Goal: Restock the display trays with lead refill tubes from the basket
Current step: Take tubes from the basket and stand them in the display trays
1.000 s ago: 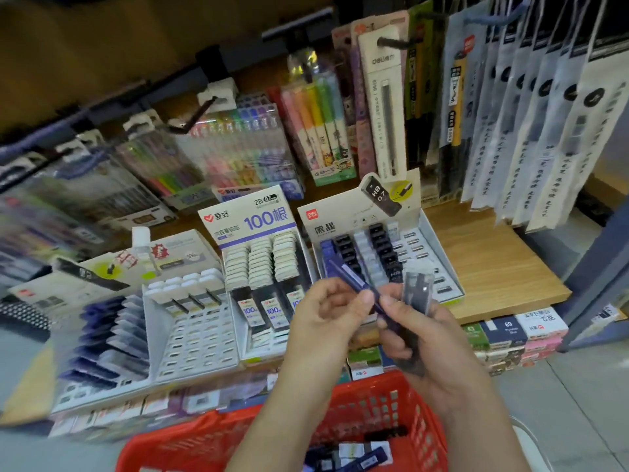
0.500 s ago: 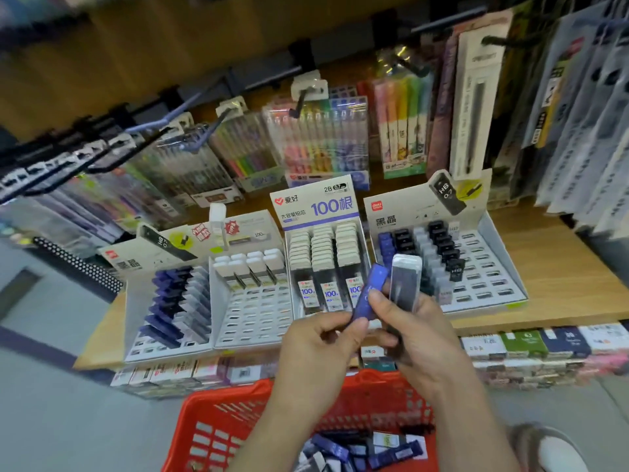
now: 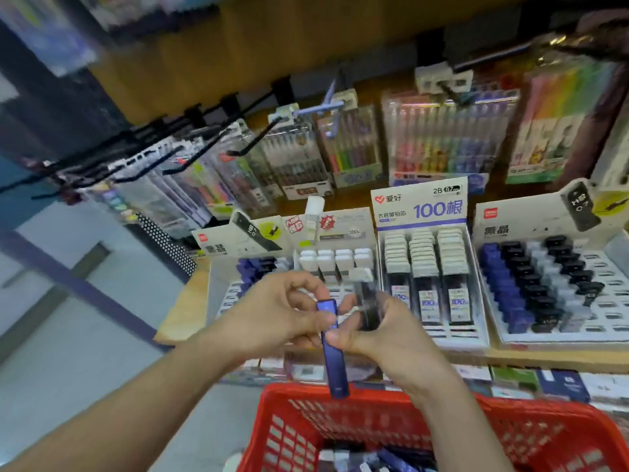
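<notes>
Over the near red basket (image 3: 306, 424), the left hand (image 3: 282, 311) pinches an upright blue tube (image 3: 333, 362) while the right hand (image 3: 388, 335) keeps its grip curled round a dark tube (image 3: 368, 301).

Four display trays (image 3: 599, 321) stood above one red basket (image 3: 510, 410). Two hands showed — the left hand (image 3: 272, 311) and the right hand (image 3: 384, 332) — and two tubes between them: one blue tube (image 3: 332, 356), one dark white-capped tube (image 3: 367, 301).

blue tube (image 3: 332, 356): glossy plastic | basket (image 3: 306, 432): plastic | shelf (image 3: 180, 310): probably wood
</notes>
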Demonstrator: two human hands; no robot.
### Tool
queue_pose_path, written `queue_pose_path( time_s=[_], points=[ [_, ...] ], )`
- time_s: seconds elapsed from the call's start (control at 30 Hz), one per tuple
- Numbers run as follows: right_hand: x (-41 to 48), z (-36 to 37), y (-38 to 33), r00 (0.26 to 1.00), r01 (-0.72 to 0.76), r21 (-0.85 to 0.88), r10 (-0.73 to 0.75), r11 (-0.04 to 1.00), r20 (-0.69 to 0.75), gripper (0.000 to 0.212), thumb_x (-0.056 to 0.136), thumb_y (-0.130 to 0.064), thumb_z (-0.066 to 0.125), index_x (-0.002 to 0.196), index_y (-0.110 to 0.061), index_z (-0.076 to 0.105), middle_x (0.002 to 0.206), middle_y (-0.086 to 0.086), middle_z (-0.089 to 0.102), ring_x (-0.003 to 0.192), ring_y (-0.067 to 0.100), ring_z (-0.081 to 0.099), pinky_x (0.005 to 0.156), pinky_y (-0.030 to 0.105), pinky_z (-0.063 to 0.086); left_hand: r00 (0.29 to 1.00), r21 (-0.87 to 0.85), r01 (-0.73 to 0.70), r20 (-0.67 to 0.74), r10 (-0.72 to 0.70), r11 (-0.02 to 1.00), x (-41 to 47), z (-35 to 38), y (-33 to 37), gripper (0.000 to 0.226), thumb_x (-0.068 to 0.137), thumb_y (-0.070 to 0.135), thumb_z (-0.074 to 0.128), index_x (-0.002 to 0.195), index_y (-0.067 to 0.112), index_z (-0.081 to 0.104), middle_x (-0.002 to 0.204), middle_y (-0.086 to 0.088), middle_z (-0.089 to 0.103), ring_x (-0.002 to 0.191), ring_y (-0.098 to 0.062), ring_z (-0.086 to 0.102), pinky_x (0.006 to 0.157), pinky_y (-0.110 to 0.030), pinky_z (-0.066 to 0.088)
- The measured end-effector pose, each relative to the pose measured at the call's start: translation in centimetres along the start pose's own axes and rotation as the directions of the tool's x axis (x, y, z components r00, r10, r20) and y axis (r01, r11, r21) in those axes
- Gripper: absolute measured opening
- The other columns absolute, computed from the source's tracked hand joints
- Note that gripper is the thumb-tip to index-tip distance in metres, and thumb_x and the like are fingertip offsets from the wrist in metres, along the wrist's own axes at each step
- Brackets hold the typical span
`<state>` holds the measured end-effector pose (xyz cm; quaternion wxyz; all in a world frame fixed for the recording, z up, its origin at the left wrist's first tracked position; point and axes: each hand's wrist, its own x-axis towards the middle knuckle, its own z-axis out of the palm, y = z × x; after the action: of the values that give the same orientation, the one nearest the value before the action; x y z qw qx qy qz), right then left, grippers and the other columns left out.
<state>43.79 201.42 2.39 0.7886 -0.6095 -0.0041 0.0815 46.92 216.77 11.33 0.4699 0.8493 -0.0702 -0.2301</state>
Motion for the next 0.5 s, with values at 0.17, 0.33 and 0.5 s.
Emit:
queue_pose_path(
  time_s=[0.17, 0.33, 0.5],
  points=[
    [2.0, 4.4, 1.4, 0.988, -0.149, -0.006, 0.149, 0.989, 0.046, 0.019, 0.096, -0.011, 0.059, 0.115, -0.017, 0.059, 0.071, -0.012, 0.062, 0.053, -0.003, 0.057, 0.049, 0.011, 0.041, 0.965, -0.010, -0.074, -0.252, 0.069, 0.997, -0.5, -7.6, -1.9, 0.018, 0.082, -0.008, 0.065, 0.095, 0.005, 0.068, 0.060, -0.001, 0.068, 0.050, -0.010, 0.062, 0.053, -0.018, 0.052],
    [2.4, 4.7, 2.6, 0.977, -0.212, -0.018, 0.211, 0.977, -0.027, 0.026, 0.102, -0.015, 0.047, 0.124, -0.023, 0.060, 0.080, -0.004, 0.072, 0.080, 0.014, 0.068, 0.083, 0.035, 0.058, 0.768, 0.184, -0.183, -0.587, 0.257, 0.966, 0.4, -15.0, -5.0, 0.023, 0.087, -0.011, 0.056, 0.085, 0.010, 0.065, 0.056, 0.008, 0.065, 0.047, 0.001, 0.058, 0.053, -0.008, 0.048],
    [2.5, 6.1, 1.9, 0.965, -0.250, -0.040, 0.246, 0.967, -0.092, 0.024, 0.103, -0.017, 0.045, 0.118, -0.033, 0.055, 0.098, 0.012, 0.064, 0.061, 0.017, 0.066, 0.056, 0.029, 0.057, 0.769, 0.378, -0.053, -0.575, 0.280, 0.924, 3.7, -15.6, -10.8, 0.026, 0.081, -0.007, 0.066, 0.086, 0.018, 0.063, 0.066, 0.011, 0.060, 0.058, -0.004, 0.056, 0.064, -0.016, 0.049]
  ],
)
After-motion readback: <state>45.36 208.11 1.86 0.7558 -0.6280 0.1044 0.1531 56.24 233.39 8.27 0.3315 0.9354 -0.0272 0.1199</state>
